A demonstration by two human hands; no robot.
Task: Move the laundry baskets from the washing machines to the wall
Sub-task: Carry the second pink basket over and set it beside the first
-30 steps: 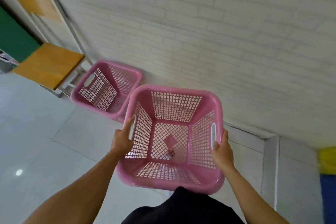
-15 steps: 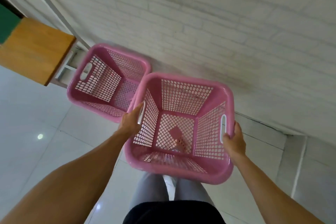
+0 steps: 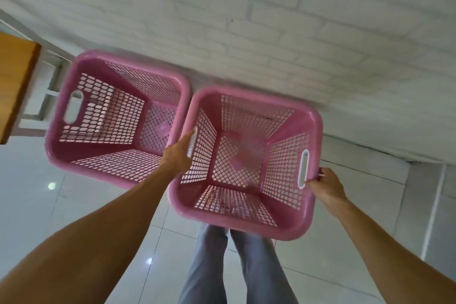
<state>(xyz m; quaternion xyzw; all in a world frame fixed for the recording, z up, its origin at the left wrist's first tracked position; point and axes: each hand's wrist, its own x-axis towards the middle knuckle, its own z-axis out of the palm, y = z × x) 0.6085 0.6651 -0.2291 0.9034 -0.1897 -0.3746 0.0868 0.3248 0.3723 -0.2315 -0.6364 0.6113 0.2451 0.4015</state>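
Nearest, our grey trouser legs (image 3: 237,266) over the tiled floor (image 3: 37,205). Left hand (image 3: 178,153) and right hand (image 3: 325,186) each grip a handle slot of the pink basket (image 3: 246,219). Second basket (image 3: 74,155) touches its left rim; wooden chair (image 3: 14,81) beyond, brick wall (image 3: 271,20) behind.

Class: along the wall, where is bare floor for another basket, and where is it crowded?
Free: floor tiles right of the held basket, along the white brick wall. Crowded: left, where the second basket sits between held basket and wooden chair.
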